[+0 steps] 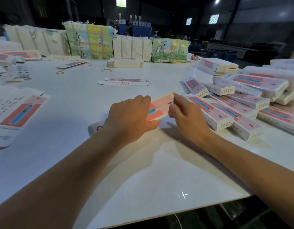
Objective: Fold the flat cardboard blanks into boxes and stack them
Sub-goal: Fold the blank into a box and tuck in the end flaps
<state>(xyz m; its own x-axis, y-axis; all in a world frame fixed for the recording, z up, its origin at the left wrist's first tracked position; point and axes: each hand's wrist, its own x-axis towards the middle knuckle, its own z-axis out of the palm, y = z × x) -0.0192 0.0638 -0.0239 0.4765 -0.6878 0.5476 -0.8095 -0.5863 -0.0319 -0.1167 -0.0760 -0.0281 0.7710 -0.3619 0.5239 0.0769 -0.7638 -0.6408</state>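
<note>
Both hands hold one pink-and-white carton [161, 105] just above the white table [143, 171], at mid-table. My left hand [131, 116] grips its near half, fingers over the top and thumb under the front edge. My right hand [184, 114] pinches the carton's far right end. The carton's white near end [95, 128] sticks out left of my left wrist. To the right lies a heap of folded boxes [242, 103] of the same print. A flat blank [124, 81] lies alone farther back.
Large flat blanks [19, 113] lie at the left edge. A low stack of blanks [125, 62] and strapped bundles [90, 41] line the back. Rubber bands [106, 70] are scattered behind. The table's front edge [176, 212] runs near my forearms.
</note>
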